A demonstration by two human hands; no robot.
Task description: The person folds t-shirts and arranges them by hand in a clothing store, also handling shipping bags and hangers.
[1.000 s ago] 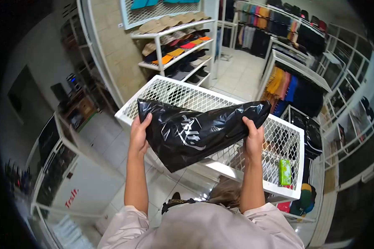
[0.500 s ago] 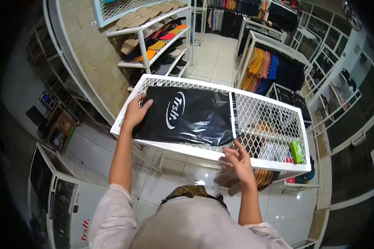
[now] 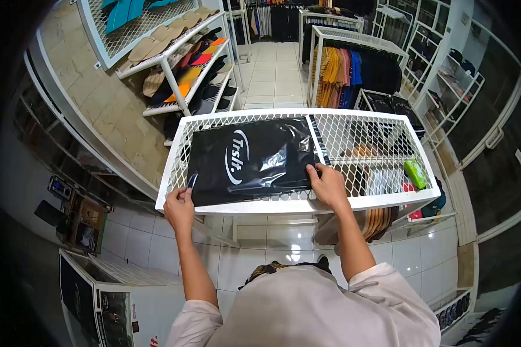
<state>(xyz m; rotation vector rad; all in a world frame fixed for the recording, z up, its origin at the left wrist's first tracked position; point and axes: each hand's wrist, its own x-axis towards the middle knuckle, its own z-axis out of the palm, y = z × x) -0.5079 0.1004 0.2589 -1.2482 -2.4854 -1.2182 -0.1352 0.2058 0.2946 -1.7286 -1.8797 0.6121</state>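
A white mesh-topped table (image 3: pixel 382 201) bears a flat black bag (image 3: pixel 266 153) and, well apart, a green packet (image 3: pixel 415 174).

place: clothes shop | seen: caps (image 3: pixel 162 39) rowed on a shelf (image 3: pixel 175 87) | coloured clothes (image 3: pixel 330 69) hanging from a rack (image 3: pixel 359 38)

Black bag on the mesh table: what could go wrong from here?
The black bag lies close to the table's near rim, so a careless pull could slide it over. Its glossy film looks creased toward the right hand; a tug there might crease it more. The left hand is at one near corner, so uneven pulling could skew the bag.
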